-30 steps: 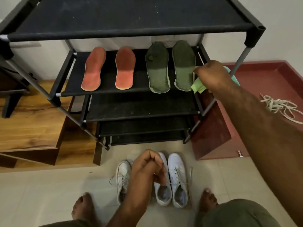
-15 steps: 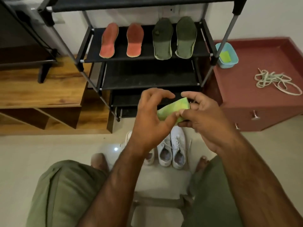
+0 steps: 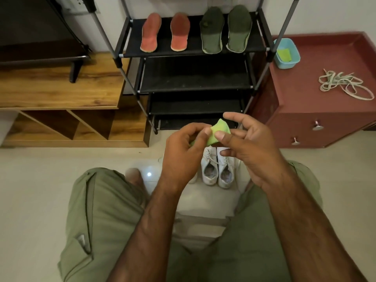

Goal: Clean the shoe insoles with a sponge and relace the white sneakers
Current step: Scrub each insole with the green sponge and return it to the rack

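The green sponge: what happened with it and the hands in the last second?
The right hand brought the sponge down from the shoe rack; the left hand rose from the white sneakers and now pinches it too. The four insoles, loose laces and blue tub stayed put.

The sponge [image 3: 218, 133] is light green, the sneakers [image 3: 224, 166] are white, the left insoles [image 3: 149, 34] orange-red, the right insoles [image 3: 211, 34] dark green.

clothing: loose olive-green shorts [image 3: 109, 216], creased | detail: flapped pocket [image 3: 82, 244] on left thigh, seam [image 3: 87, 200] running up that leg | arms: forearms [image 3: 156, 226] bare | left hand [image 3: 181, 155], right hand [image 3: 252, 151]: bare | left leg [image 3: 133, 176]: bare past hem
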Motion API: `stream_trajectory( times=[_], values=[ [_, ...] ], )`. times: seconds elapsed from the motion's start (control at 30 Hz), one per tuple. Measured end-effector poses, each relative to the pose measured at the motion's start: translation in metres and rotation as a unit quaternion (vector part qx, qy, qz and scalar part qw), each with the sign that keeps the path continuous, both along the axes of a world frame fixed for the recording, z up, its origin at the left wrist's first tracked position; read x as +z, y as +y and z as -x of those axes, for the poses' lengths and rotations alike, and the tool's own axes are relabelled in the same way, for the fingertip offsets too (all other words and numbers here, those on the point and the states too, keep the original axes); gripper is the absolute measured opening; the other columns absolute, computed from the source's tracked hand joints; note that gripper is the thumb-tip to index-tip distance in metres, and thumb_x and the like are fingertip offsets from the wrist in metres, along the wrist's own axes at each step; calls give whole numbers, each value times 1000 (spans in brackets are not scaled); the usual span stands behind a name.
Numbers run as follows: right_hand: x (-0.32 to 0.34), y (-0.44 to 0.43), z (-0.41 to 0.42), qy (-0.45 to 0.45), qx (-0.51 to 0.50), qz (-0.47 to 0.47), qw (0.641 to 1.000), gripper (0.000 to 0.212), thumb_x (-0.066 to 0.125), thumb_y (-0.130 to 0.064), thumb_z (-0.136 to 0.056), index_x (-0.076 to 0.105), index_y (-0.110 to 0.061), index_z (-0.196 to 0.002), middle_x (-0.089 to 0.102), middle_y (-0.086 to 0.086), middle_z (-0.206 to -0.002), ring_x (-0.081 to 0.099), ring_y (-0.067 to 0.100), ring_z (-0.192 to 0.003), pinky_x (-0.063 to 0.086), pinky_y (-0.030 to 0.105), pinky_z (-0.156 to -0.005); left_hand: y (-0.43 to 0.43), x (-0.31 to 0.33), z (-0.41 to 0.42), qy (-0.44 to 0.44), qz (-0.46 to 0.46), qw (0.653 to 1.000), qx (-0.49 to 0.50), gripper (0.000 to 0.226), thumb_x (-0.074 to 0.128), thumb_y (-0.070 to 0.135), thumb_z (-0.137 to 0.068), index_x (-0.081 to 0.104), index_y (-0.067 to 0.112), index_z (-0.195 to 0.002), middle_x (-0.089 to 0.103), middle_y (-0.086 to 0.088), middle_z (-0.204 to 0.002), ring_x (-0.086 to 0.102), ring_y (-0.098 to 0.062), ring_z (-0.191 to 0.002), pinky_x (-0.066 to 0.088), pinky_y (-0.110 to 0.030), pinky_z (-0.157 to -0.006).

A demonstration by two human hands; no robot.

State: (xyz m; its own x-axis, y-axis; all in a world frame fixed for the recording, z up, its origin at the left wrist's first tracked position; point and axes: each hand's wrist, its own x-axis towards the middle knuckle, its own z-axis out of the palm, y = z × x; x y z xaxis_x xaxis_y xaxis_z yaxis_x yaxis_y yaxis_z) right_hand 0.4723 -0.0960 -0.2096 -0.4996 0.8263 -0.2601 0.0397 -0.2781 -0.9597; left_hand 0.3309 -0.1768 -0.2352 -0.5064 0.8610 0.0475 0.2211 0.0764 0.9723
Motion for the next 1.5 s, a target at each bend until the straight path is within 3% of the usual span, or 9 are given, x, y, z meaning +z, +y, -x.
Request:
stream_trajectory(
  times=[0.17, 0.27, 0.37, 0.5, 0.83, 1.03, 1.2, 1.33, 1.5],
  values=[
    [0, -4, 4, 3, -23, -6, 1000, 42, 75, -2, -89, 63, -14, -127, 80, 5, -98, 77, 22, -90, 60, 33, -72, -1, 5, 0, -84, -3, 996, 3, 19, 57, 18, -106, 73, 7, -107, 75, -10, -93, 73, -31, -88, 59, -38, -74],
    [0, -5, 5, -18, -51, -16, 998, 24, 76, -8, -90, 70, -14, -113, 80, 3, -96, 77, 20, -91, 59, 36, -74, -2, 6, 0, -56, 25, 995, -76, 22, 62, 25, -103, 73, 15, -119, 76, 2, -104, 72, -14, -99, 57, -31, -85],
    [-2, -5, 5, -48, -57, -31, 997, 14, 76, -19, -92, 73, -15, -105, 80, 1, -93, 77, 17, -90, 57, 35, -73, -2, 5, 1, -28, 30, 991, -126, 29, 66, 26, -101, 70, 16, -128, 76, 4, -115, 70, -17, -111, 57, -45, -99],
    [0, -4, 2, -71, -26, -44, 996, 22, 65, -36, -100, 78, -18, -98, 79, -2, -93, 76, 14, -90, 57, 32, -73, -2, 7, 2, -73, 39, 985, -153, 33, 65, 10, -100, 65, 7, -133, 75, -4, -120, 71, -17, -114, 57, -41, -101],
    [-10, 20, -9, -54, -15, 23, 998, 19, 71, -27, -96, 75, -14, -108, 79, 5, -94, 78, 21, -85, 60, 32, -68, 23, 9, -10, -185, 60, 971, -139, 29, 51, 8, -106, 60, 13, -134, 75, -9, -114, 74, -23, -101, 62, -37, -80],
    [-6, 80, -34, -57, -136, -39, 988, 14, 72, -18, -96, 73, -14, -109, 80, 4, -91, 78, 22, -83, 63, 37, -68, 102, 9, -41, -131, 67, 981, -127, 14, 58, 15, -104, 68, 8, -112, 77, -8, -96, 75, -24, -88, 62, -39, -70],
    [-9, 138, -69, -52, -186, -12, 981, 36, 78, -14, -90, 59, -21, -120, 79, 5, -97, 78, 26, -86, 64, 50, -70, 187, -3, -88, -232, 79, 967, -74, 9, 66, 16, -99, 72, 9, -101, 77, -13, -96, 74, -29, -88, 60, -35, -66],
    [-29, 199, -91, -99, -242, -59, 963, 15, 78, -3, -87, 74, -16, -93, 77, 0, -80, 75, 15, -77, 61, 30, -67, 252, -24, -118, -299, 97, 948, -56, 13, 65, 13, -100, 71, 3, -108, 77, -18, -101, 74, -37, -90, 63, -46, -78],
    [-66, 316, -91, -152, -249, -87, 952, 24, 79, 3, -80, 77, -18, -91, 78, 1, -89, 75, 15, -82, 62, 33, -76, 363, -58, -119, -271, 108, 956, -19, 16, 69, 1, -94, 64, 8, -108, 74, -21, -105, 74, -38, -97, 62, -53, -84]
  ],
)
